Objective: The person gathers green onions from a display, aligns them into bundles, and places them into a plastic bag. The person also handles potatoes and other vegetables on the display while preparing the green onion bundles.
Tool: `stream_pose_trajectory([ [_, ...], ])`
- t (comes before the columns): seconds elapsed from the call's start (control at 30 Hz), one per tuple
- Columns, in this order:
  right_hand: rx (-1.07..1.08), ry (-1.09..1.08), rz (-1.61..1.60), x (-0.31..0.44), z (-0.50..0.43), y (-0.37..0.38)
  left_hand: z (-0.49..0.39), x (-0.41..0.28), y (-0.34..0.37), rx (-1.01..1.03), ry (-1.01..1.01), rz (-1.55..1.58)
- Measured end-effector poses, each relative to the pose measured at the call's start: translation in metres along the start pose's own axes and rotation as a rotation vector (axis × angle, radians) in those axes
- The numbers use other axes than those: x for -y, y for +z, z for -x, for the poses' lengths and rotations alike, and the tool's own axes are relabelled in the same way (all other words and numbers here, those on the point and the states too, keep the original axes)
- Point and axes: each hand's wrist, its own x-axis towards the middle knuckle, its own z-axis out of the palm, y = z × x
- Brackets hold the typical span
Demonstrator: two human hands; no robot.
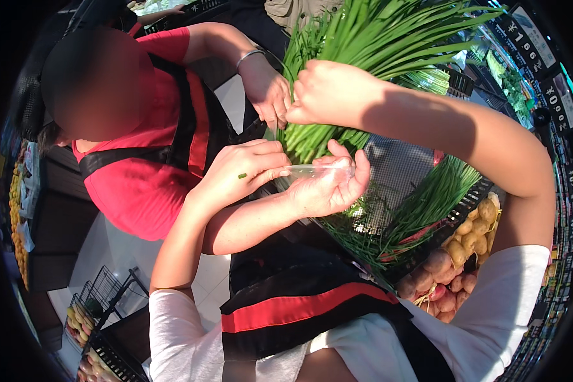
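Note:
My right hand (322, 93) is closed around a large bunch of long flat green leaves, which look like garlic chives (382, 38); their cut stem ends (310, 145) point down towards me. At the left, my left hand (248, 167) pinches the end of a clear plastic strip or film (310, 170) between thumb and fingers. A scrap of green leaf sticks to its back. The strip runs to the co-worker's open, palm-up hand (329, 184), below the stems. The co-worker's other hand (270, 95) touches the bunch beside my right hand.
A co-worker in a red shirt (129, 191) and dark apron stands close at the left. Below the bunch, a black crate (451, 222) holds thin green chives (434, 196) on mesh. Potatoes (472, 234) and reddish tubers (439, 272) lie at the right. A wire cart (102, 291) stands lower left.

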Motion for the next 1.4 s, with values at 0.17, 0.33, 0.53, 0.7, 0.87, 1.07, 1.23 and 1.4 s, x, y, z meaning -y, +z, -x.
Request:
stream_pose_trajectory([
  [0.17,0.529,-0.115,-0.293,0.069,-0.037,0.063,-0.009,0.000,0.004,0.046,-0.063,-0.076],
  [0.33,-0.246,-0.182,-0.397,0.096,-0.014,0.129,-0.016,-0.005,0.016,-0.062,-0.093,-0.105],
  [0.53,-0.401,0.197,-0.447,0.056,0.052,0.062,-0.024,-0.065,0.019,-0.373,-0.179,-0.200],
  [0.7,-0.637,1.240,-0.649,0.133,0.164,0.011,-0.042,-0.105,0.048,0.063,0.293,0.714],
  [0.87,-0.652,2.140,-0.244,0.237,0.249,0.001,-0.102,-0.122,0.188,0.369,-0.289,1.129],
  [1.07,-0.275,2.494,-0.079,0.275,0.368,0.038,-0.189,-0.096,0.355,0.296,-0.293,0.927],
  [1.23,-0.296,2.728,-0.274,0.259,0.404,0.079,-0.258,-0.096,0.443,0.197,-0.340,0.811],
  [1.4,-0.415,2.550,-0.432,0.252,0.389,0.082,-0.274,-0.090,0.462,0.016,-0.431,0.715],
])
